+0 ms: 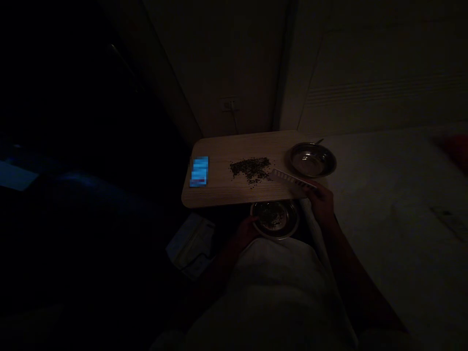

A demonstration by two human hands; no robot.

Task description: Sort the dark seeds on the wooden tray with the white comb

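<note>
The room is very dark. My left hand grips the left rim of a metal bowl, which sits low against the table's front edge, above my lap. Some dark small bits lie inside it. My right hand is closed on the right end of a pale, long strip with a row of slots. The strip's left end reaches the edge of a spread of dark seed-like grains on the wooden tabletop. My fingers are partly lost in shadow.
Another metal bowl stands at the table's right end, with a thin handle poking out behind it. A lit, blurred screen lies at the left end. A pale bed is on the right; a wall socket with a cable is behind.
</note>
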